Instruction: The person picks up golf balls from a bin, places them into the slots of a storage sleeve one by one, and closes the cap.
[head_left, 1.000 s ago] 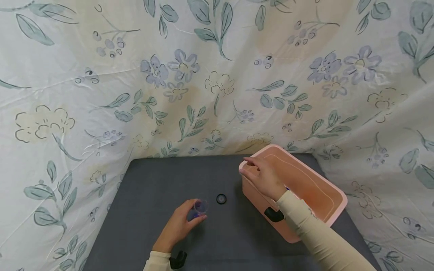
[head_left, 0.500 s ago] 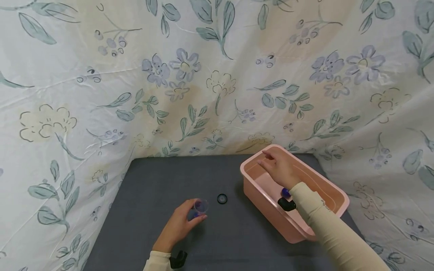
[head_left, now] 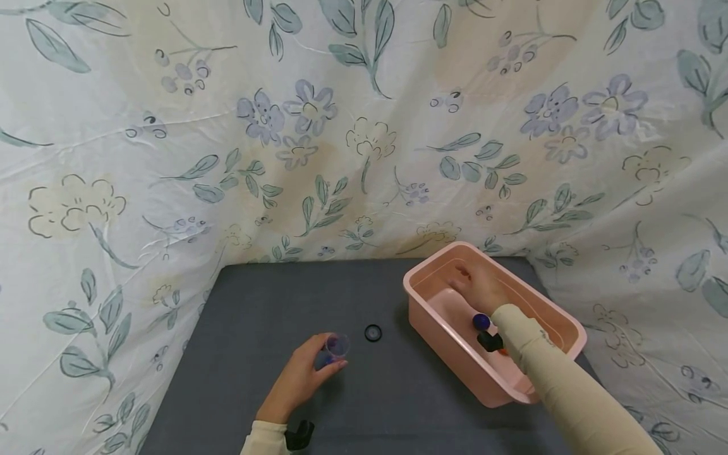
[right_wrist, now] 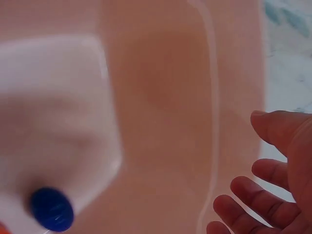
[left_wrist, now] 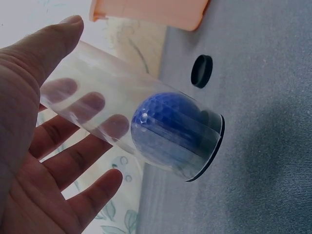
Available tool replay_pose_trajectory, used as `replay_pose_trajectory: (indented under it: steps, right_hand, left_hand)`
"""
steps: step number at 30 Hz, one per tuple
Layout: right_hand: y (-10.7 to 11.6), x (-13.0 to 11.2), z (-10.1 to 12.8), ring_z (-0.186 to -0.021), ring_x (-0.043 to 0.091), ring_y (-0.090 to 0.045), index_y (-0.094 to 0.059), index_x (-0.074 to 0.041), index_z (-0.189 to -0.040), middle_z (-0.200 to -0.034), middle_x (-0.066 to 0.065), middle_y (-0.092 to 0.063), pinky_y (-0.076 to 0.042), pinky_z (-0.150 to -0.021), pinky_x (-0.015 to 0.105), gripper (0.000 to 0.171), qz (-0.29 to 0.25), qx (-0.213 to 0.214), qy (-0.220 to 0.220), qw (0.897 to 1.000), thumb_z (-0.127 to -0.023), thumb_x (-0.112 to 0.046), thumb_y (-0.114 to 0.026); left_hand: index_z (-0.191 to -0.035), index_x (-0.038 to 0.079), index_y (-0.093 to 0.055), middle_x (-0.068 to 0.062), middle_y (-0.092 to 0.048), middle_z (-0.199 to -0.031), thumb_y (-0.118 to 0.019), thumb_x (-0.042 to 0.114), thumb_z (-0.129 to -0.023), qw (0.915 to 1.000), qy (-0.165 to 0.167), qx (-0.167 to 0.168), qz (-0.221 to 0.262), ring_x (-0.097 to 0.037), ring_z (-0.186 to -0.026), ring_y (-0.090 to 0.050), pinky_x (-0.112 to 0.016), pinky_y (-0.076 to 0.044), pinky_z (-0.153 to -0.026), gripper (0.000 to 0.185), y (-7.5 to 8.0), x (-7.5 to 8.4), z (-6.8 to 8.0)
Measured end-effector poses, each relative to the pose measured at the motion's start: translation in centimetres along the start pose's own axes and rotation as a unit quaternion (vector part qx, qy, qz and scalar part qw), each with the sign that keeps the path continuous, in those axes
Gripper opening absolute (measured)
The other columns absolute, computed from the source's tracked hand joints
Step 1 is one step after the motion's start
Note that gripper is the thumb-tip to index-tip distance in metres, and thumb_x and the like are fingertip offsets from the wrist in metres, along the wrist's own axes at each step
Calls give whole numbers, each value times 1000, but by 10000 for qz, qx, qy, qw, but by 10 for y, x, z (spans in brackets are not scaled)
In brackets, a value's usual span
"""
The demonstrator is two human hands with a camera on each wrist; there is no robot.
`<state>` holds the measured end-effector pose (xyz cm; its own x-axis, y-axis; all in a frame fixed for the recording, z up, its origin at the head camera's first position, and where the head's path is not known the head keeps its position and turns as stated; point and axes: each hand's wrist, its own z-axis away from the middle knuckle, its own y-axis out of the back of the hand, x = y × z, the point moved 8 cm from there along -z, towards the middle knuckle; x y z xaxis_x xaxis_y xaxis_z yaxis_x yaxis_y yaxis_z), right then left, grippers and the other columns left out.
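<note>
My left hand (head_left: 301, 379) grips a clear plastic tube (head_left: 335, 347) that stands on the grey table (head_left: 256, 316). In the left wrist view the tube (left_wrist: 97, 105) has a dimpled blue ball (left_wrist: 168, 126) at its bottom end, with my thumb on one side and my fingers on the other. A small black cap (head_left: 372, 332) lies just right of the tube. My right hand (head_left: 478, 285) is down inside the pink bin (head_left: 455, 357), fingers relaxed and holding nothing. Another blue ball (head_left: 481, 321) lies in the bin by my wrist, and the right wrist view shows this blue ball (right_wrist: 51, 208) to the left of my hand (right_wrist: 273, 195).
A floral cloth (head_left: 341, 126) hangs close behind and around the table. The pink bin takes up the table's right side, angled toward the back corner. Something orange (head_left: 503, 352) shows in the bin beside my sleeve.
My right hand has moved from the bin's near left rim to over the bin and down into it. The left hand and the tube have not moved.
</note>
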<state>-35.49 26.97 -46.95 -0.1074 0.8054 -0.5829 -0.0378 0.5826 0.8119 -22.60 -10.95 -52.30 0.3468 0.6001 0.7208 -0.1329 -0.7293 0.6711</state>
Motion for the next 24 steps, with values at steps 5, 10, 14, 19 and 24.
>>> replay_pose_trajectory:
  steps: [5,10,14,19,24]
  right_hand:
    - [-12,19,-1,-126,47,-62,-57,2,-143,-141,28,-61,-53,-101,63,53,632,-68,71,9980,-98,-23,-72]
    - [-18,35,0,-118,48,-65,-62,6,-135,-133,30,-65,-54,-96,61,51,841,-187,67,9963,-94,-21,-75]
    - [-25,50,3,-119,48,-64,-62,9,-133,-134,30,-64,-53,-99,60,53,1023,-417,-144,9938,-94,-23,-74]
    - [-36,67,9,-103,41,-69,-65,5,-129,-120,25,-70,-57,-89,56,46,1492,-679,-375,9857,-94,-24,-73]
    - [-42,79,11,-80,30,-64,-69,-1,-110,-90,14,-69,-52,-67,48,26,1696,-797,-519,9809,-93,-20,-69]
  left_hand:
    - [-135,19,-63,-7,-70,-125,-73,46,-95,9999,87,-37,68,-22,-112,-68,-52,-56,-95,49,-1,-1,2]
    - [-135,18,-63,-6,-69,-125,-73,47,-95,9999,108,-57,75,-22,-113,-68,-52,-56,-96,50,-2,-1,3]
    - [-135,20,-63,-4,-70,-125,-74,46,-95,9999,133,-40,56,-21,-113,-68,-51,-56,-96,49,-2,-3,4]
    - [-135,19,-63,-5,-70,-126,-73,48,-95,9998,146,-65,118,-23,-114,-68,-53,-56,-97,51,-2,-3,4]
    - [-134,21,-63,-1,-70,-124,-72,49,-95,9999,121,-44,113,-23,-113,-68,-51,-57,-96,49,-2,-3,4]
